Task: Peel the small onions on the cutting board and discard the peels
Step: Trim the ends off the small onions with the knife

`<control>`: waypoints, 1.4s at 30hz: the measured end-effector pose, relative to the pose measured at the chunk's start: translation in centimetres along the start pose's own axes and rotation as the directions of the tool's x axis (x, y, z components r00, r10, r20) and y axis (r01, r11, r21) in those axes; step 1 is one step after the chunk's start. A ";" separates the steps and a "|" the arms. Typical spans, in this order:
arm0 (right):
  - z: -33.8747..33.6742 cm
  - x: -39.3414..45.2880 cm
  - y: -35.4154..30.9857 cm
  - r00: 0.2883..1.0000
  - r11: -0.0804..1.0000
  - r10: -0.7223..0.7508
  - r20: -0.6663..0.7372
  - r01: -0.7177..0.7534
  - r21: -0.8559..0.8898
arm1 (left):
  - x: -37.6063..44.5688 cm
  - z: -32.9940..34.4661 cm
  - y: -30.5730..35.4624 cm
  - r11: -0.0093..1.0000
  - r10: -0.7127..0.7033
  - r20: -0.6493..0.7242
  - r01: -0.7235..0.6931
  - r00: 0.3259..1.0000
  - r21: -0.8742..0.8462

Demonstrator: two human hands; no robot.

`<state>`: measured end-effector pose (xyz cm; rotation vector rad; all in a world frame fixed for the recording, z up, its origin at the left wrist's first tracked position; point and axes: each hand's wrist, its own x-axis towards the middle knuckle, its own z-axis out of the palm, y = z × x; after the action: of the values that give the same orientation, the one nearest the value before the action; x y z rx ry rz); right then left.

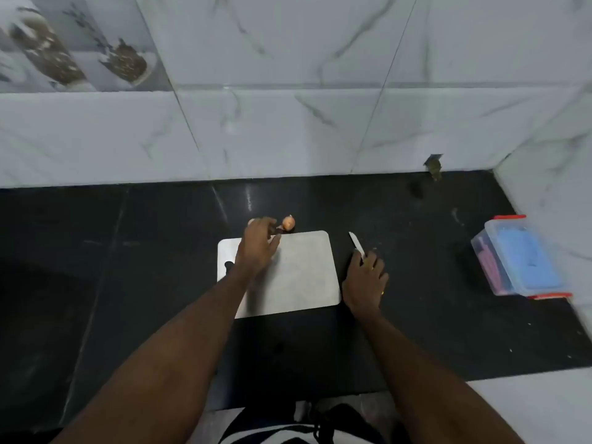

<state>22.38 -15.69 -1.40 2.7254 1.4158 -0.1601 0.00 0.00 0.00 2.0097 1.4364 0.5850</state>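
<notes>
While both bare forearms reach in from the bottom edge, the scene is a glossy black stone counter (pixel 128 283) backed by white marble-veined wall tiles (pixel 288 129). A pale, matte cutting board (pixel 304 277), rectangular with rounded corners, lies flat mid-counter; a dark handle hole shows near its left edge.

One small onion (pixel 288 223), round, orange-tan with a pale tip, sits on the counter just beyond the board's far edge, not on the board. A second pale bit peeks out just left of the left hand's knuckles; too hidden to tell what it is.

Left hand (pixel 258 248) hovers over the board's far left corner, fingers loosely curled and reaching toward the onion. The onion lies just past the fingertips (pixel 275 230), on their right side; contact is blurred, can't tell whether they touch or pinch it.

Right hand (pixel 365 277) rests on the counter just beside the board's right edge, fingers curled round the handle of a small knife (pixel 357 246). Its thin white blade points away from the person, slightly leftward. A ring shows on one finger.

Far right, near the side wall: a clear plastic box (pixel 519 261), blue contents, red clips.
</notes>
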 end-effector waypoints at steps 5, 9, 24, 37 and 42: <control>0.3 -0.5 0.2 0.999 1.000 -0.031 -0.010 0.031 -0.003 | 2.3 1.4 1.1 0.998 -0.058 -0.022 0.057 0.998 -0.006; 0.3 0.3 0.7 0.999 0.991 -0.025 -0.022 0.028 0.131 | 3.3 2.5 0.7 0.997 -0.077 -0.002 0.077 0.997 -0.023; 0.7 3.0 0.2 0.998 0.878 0.058 -0.029 -0.037 0.477 | 2.5 3.0 0.7 0.997 0.038 -0.008 -0.038 0.999 -0.064; -3.3 -0.7 -5.3 0.973 0.592 -0.049 0.224 -0.152 0.791 | -4.3 2.9 -0.7 0.975 0.185 0.037 -0.179 0.982 -0.132; -2.5 -4.3 -7.0 0.953 0.816 -0.163 0.256 -0.015 0.577 | -6.1 3.5 -2.2 0.977 0.163 0.041 -0.155 0.986 -0.147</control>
<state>14.34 -14.84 1.53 2.8881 1.5802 -1.1296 -1.15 -5.96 -4.10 2.0212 1.1749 0.6778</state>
